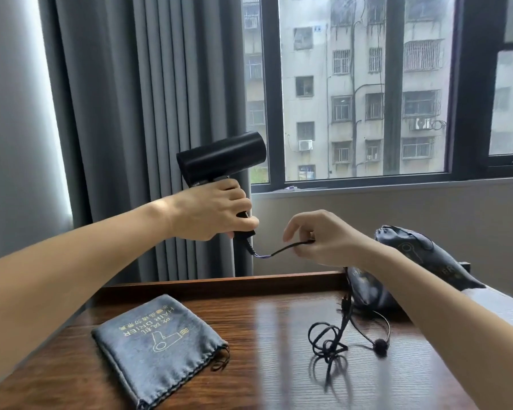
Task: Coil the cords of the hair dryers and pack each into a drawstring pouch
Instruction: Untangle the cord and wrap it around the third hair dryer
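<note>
Grey pleated curtains and a dark-framed window stand behind a glossy brown wooden worktop. On its left part I see a flat grey drawstring pouch printed with a hair-dryer emblem, its gathered mouth turned toward the right.

Above it, my left hand is wrapped fully round the handle of the black barrel-bodied hair dryer, held up well clear of the worktop. The barrel's long axis runs roughly left to right, its right end tipped a little upward; which end is the nozzle I cannot tell. The handle slants down toward the right.

From the handle's base the thin black cord sags across to my right hand, which pinches it between thumb and curled fingers. The rest drops to a loose tangle of loops on the worktop.

Beyond, two filled grey pouches lie at the right edge.

The risk I judge: those loops could knot as I draw the cord up, or the trailing end could snag the filled pouches and drag them.
</note>
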### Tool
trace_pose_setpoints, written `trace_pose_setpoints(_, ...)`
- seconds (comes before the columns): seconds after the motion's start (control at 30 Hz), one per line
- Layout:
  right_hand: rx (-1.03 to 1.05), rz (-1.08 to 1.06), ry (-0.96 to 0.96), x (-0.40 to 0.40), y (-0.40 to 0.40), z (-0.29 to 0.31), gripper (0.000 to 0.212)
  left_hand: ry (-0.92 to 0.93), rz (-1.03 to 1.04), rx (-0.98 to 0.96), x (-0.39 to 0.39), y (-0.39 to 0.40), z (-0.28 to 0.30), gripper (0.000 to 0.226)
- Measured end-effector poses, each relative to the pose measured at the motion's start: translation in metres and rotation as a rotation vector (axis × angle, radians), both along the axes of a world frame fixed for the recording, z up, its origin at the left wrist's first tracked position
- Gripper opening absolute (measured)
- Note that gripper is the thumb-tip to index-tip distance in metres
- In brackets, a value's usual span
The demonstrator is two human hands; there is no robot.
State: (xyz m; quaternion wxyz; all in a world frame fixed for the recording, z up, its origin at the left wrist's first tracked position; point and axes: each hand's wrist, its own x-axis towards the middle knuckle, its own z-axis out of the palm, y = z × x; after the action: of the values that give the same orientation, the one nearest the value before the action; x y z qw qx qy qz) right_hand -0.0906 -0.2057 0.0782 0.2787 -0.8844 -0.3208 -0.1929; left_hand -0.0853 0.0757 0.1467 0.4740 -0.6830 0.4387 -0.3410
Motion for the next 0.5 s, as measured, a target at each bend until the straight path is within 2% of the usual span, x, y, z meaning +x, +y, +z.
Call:
trace_pose_setpoints(0.1,0.011,0.079,0.099,0.006,-0.008,-0.008,0.02,0.011,-0.024,-0.005,0.001,0.001,-0.006,0.037)
trace_pose_setpoints(0.17,-0.063,0.018,0.075,0.013,-0.015,-0.012,0.01,-0.005,-0.028,0.012,-0.001,0.003,-0.005,0.034)
trace_pose_setpoints(0.27,-0.062,-0.075,0.1,0.023,-0.031,-0.023,0.014,-0.052,-0.052,0.015,0.001,0.015,0.0,0.051)
trace_pose_setpoints(0.37,0.123,0.042,0.278,0.026,-0.042,-0.04,0.006,-0.092,-0.08,-0.027,0.013,0.024,-0.001,0.042)
trace_pose_setpoints(0.43,0.319,0.169,0.398,0.024,-0.037,-0.041,0.025,-0.081,-0.095,0.002,0.013,0.019,-0.005,0.042)
trace_pose_setpoints(0.5,0.441,0.191,0.338,0.022,-0.023,-0.037,0.034,-0.035,-0.104,0.021,0.007,0.007,-0.01,0.047)
